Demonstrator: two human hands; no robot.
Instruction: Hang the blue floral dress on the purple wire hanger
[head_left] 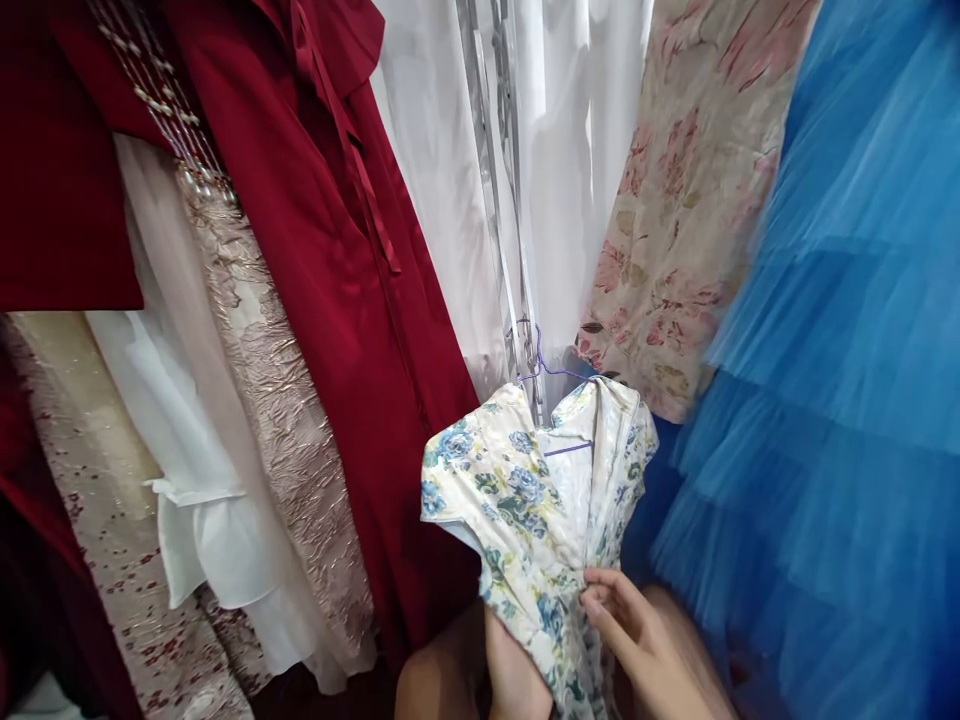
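Note:
A white dress (517, 480) printed with blue flowers and green leaves hangs on a thin purple wire hanger (541, 368) in the lower middle. Its V neckline is crossed by the hanger's lower bar. My right hand (637, 630) pinches the fabric at the front of the waist between thumb and fingertips. On the other side, my left hand (511, 668) is partly behind the bodice, against its side. The dress hides the left fingers. The skirt runs out of view at the bottom.
Metal rails (499, 190) stand before white curtains (562, 180). To the left hang a dark red dress (322, 300), a gold-pink brocade garment (262, 340) and a white garment (202, 540). A pink floral garment (675, 220) and a blue tiered tulle dress (825, 400) hang at right.

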